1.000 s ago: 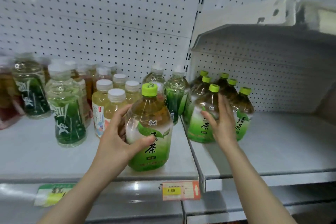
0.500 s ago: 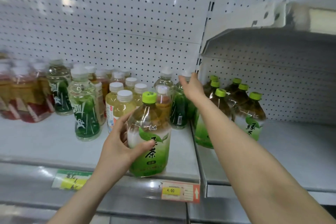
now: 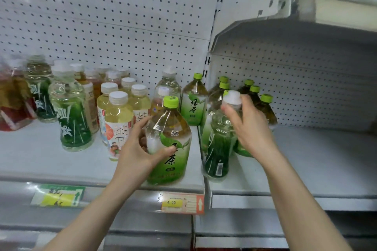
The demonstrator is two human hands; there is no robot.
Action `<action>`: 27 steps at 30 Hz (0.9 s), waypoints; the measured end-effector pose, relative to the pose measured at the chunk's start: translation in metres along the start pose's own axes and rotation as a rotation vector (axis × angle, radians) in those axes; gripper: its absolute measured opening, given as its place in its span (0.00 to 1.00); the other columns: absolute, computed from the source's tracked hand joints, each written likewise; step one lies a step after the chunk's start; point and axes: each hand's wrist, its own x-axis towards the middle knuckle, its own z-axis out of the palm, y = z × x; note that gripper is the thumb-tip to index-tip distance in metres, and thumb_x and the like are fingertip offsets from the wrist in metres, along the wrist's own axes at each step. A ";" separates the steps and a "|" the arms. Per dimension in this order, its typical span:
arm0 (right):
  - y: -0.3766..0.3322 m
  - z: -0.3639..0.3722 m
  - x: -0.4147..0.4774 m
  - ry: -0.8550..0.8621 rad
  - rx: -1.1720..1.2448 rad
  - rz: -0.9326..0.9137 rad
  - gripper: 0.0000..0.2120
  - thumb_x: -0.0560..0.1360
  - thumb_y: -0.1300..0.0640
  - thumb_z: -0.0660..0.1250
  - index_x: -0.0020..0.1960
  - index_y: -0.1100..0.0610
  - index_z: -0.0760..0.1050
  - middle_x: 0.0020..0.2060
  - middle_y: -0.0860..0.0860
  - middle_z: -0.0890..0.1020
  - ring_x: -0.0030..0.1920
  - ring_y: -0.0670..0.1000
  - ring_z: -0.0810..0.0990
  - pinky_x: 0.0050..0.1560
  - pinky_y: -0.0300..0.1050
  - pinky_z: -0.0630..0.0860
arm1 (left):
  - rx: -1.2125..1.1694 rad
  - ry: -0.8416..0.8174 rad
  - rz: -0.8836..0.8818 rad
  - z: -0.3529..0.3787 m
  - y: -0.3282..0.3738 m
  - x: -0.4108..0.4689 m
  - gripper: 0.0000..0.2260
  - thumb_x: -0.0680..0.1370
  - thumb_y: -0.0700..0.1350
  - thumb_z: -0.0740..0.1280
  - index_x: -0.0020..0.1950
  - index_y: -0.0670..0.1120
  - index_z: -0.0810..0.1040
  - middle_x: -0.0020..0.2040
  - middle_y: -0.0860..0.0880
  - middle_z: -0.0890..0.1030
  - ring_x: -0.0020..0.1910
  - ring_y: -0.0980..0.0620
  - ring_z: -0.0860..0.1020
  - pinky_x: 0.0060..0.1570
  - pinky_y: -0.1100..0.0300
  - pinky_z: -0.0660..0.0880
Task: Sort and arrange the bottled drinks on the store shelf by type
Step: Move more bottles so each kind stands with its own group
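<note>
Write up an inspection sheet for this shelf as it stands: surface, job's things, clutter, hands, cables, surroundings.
Surface: white metal shelf, two bays meeting at a seam; right bay mostly bare.
Job's things: green-cap tea bottle at the front of the left bay; white-cap dark-green bottle by the seam; another green-cap bottle behind; green-cap cluster in the right bay; white-cap pale tea bottles, dark-green-label bottles and red-label bottles to the left.
Clutter: nothing seen.
Hands: left hand wraps the front green-cap bottle; right hand grips the white-cap bottle near its neck.
Cables: nothing seen.
Surroundings: pegboard back wall; price tag reading 4.00; green tag.
</note>
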 end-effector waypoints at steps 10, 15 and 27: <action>0.071 -0.051 -0.002 0.205 -0.102 0.199 0.20 0.81 0.42 0.60 0.61 0.58 0.68 0.50 0.56 0.81 0.43 0.55 0.76 0.41 0.47 0.68 | 0.087 0.050 0.013 0.079 -0.004 0.026 0.40 0.65 0.54 0.80 0.71 0.56 0.64 0.68 0.54 0.73 0.66 0.52 0.72 0.65 0.53 0.70; 0.074 -0.050 -0.001 0.240 -0.099 0.207 0.23 0.80 0.42 0.62 0.64 0.59 0.69 0.52 0.57 0.82 0.45 0.54 0.77 0.43 0.45 0.68 | 0.162 0.051 0.008 0.090 -0.004 0.035 0.45 0.66 0.53 0.80 0.77 0.49 0.60 0.74 0.50 0.69 0.72 0.50 0.67 0.71 0.51 0.66; -0.031 0.017 0.017 -0.068 -0.153 -0.138 0.44 0.72 0.39 0.69 0.80 0.48 0.52 0.76 0.50 0.67 0.74 0.51 0.66 0.72 0.52 0.66 | 0.723 0.072 0.311 0.026 0.027 0.086 0.30 0.79 0.42 0.67 0.78 0.39 0.60 0.75 0.38 0.66 0.73 0.40 0.65 0.71 0.51 0.61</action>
